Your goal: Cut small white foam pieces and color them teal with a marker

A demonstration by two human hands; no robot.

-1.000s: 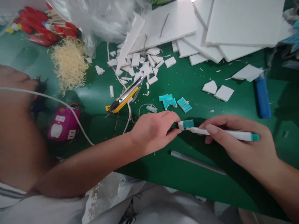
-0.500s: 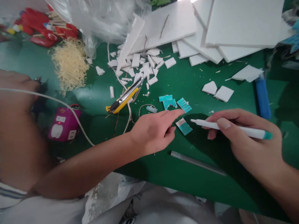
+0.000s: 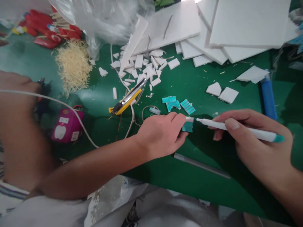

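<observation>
Between its thumb and fingers my left hand (image 3: 163, 134) pinches a small foam piece (image 3: 187, 126), coloured teal with a white strip along its upper edge. In my right hand (image 3: 251, 132) is a white marker (image 3: 248, 130) with a teal end, its tip pointing left, close to the piece's right edge. Whether the tip touches the foam I cannot tell. Just above the left hand lie a striped teal piece (image 3: 187, 107) and a notched teal piece (image 3: 173, 105) beside a teal strip (image 3: 169, 99). Below them rests a thin grey bar (image 3: 202, 165).
A yellow utility knife (image 3: 127, 100) with its blade out lies by white foam scraps (image 3: 139, 61). Foam sheets (image 3: 248, 23) are stacked at the back. A purple power adapter (image 3: 68, 125), a pile of thin sticks (image 3: 73, 66) and another person's arm (image 3: 22, 132) occupy the left.
My left hand has moved right and taken hold of the teal-and-white foam piece, which lay on the table. The piece has turned more upright. The marker's tip is now close beside it.
</observation>
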